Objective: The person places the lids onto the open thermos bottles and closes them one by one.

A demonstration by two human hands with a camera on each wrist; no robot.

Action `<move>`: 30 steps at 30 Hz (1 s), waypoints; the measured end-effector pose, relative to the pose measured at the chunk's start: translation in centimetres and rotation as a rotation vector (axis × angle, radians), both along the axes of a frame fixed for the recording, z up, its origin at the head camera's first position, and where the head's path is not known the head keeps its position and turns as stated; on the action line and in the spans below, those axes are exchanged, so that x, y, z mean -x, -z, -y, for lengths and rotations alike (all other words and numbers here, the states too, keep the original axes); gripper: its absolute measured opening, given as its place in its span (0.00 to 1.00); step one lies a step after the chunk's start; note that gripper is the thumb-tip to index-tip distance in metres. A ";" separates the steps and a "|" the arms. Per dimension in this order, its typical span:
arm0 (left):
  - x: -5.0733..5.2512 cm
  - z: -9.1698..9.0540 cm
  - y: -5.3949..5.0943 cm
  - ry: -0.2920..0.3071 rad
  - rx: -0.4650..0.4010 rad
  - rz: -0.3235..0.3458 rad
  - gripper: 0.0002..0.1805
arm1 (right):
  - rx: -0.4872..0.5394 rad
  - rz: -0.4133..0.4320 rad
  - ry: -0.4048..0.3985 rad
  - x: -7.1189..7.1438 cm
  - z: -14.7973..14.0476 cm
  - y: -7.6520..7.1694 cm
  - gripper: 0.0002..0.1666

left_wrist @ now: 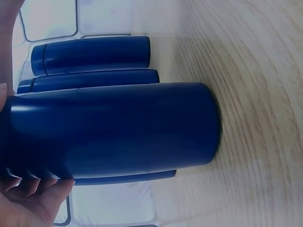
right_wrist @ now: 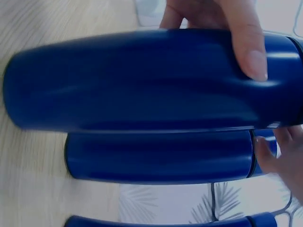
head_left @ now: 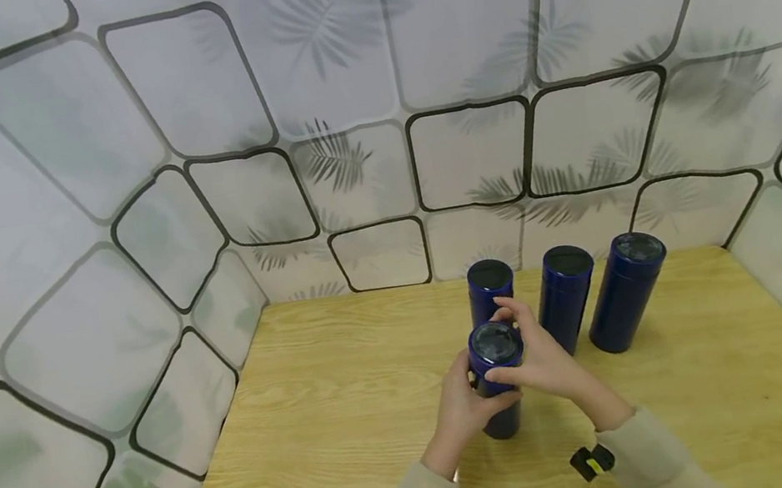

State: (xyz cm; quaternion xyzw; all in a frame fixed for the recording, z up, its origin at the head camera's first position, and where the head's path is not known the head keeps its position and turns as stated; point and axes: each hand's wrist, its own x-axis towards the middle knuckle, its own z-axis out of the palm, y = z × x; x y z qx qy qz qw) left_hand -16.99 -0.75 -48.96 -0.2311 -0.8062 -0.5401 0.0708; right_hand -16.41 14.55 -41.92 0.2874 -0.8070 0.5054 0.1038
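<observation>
Both hands are at the nearest dark blue thermos bottle [head_left: 495, 345], which stands upright with a dark, glossy top. My left hand [head_left: 459, 408] grips its upper body from the left; in the right wrist view the left thumb [right_wrist: 251, 59] lies across the bottle. Around the lid end, on the right side, are the curled thumb and fingers of my right hand [head_left: 549, 362]. Directly behind stands a second thermos bottle [head_left: 489, 276], its lower part hidden by the hands and the front bottle. The left wrist view shows the front bottle's base down at the tabletop.
Two more blue thermos bottles stand to the right of the hands, a middle one [head_left: 564, 298] and a far right one [head_left: 627, 297]. Under them is a light wooden table [head_left: 324, 406]. Patterned wall panels [head_left: 377, 254] enclose the table at the back and sides.
</observation>
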 end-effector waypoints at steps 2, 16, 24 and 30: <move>0.0 0.0 0.0 -0.006 0.003 -0.003 0.36 | 0.022 -0.005 -0.045 0.4 -0.2 0.8 0.54; 0.0 -0.1 0.1 -0.016 0.006 -0.017 0.37 | 0.077 -0.037 0.026 1.0 0.2 2.4 0.54; 0.2 -0.5 0.2 -0.078 0.008 -0.011 0.35 | 0.053 -0.025 0.104 -0.5 0.8 0.9 0.53; 1.7 1.4 -0.1 -0.220 -0.050 0.038 0.34 | 0.016 0.009 0.093 -0.7 -0.4 3.4 0.48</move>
